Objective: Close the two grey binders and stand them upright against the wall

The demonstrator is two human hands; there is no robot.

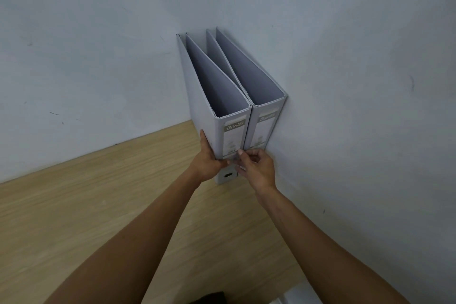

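Two grey binders stand upright side by side in the corner where two walls meet, spines facing me. The left binder has my left hand wrapped around the lower part of its spine and left cover. The right binder rests against the right wall. My right hand sits at the base of both spines, fingertips touching the left binder's spine near the gap between them. Both binders gape a little at the top.
The binders stand on a light wooden tabletop that runs to the back wall. A dark object shows at the bottom edge, with a white surface beside it.
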